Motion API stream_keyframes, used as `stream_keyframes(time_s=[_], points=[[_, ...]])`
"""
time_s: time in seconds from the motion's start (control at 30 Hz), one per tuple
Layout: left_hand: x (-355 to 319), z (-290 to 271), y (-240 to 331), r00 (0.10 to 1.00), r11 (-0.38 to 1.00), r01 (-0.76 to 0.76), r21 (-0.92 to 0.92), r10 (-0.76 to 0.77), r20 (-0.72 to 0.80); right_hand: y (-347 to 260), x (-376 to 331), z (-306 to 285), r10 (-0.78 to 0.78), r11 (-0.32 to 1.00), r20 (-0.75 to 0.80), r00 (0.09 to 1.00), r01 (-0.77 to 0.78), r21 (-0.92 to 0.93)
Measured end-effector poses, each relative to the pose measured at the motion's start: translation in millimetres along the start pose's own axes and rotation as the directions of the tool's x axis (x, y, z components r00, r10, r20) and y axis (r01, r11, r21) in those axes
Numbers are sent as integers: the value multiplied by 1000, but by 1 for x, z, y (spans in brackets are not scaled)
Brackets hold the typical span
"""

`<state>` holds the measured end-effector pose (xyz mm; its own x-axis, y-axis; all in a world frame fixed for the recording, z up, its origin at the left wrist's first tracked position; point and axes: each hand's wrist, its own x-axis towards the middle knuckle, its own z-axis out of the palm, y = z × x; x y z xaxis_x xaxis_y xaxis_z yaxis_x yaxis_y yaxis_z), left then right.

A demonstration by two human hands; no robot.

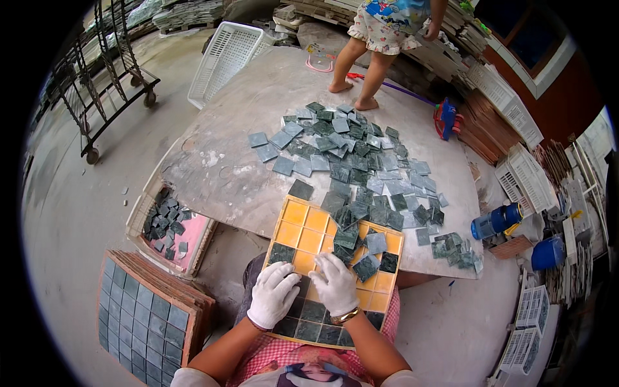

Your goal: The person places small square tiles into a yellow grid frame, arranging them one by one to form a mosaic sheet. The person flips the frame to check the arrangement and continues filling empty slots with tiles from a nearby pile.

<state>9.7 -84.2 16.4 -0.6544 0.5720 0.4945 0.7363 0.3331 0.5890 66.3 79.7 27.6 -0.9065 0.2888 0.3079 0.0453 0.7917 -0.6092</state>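
Gloved left hand (274,298) and gloved right hand (335,285) curled over yellow grid tray (311,240), can't tell if either grips a tile, dark square tiles (311,311) seated in tray's near rows, loose tile pile (351,143) across tray's far side and grey table (219,161).

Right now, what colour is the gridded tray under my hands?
The gridded tray is yellow-orange; the head view shows it best.

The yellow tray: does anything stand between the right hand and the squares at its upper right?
Yes, loose green tiles lie on the yellow tray beyond the right hand, partly covering those squares. Toward the upper-left squares, nothing visible does.
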Motion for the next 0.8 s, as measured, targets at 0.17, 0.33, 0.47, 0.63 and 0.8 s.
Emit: stream_keyframes(time_s=[0.17, 0.33, 0.47, 0.63, 0.8], points=[[42, 19, 2, 999, 1000, -14, 25, 12, 53, 34, 55, -42, 138, 936, 69, 988, -107, -335], [44, 3, -5, 997, 996, 75, -44, -74, 26, 36, 58, -54, 178, 945, 170, 969, -120, -303], [13, -7, -21, 928, 931, 348, -107, -358, -103, 21, 22, -23, 33, 991, 40, 999, -28, -130], [-2, -14, -18, 969, 971, 237, -15, -238, -68, 3, 8, 13, -51, 988, 167, 985, 75, -138], [11, -7, -15, 997, 992, 56, 113, -62, 51, 11, 8, -12, 2, 998, 133, 991, -10, 63]])
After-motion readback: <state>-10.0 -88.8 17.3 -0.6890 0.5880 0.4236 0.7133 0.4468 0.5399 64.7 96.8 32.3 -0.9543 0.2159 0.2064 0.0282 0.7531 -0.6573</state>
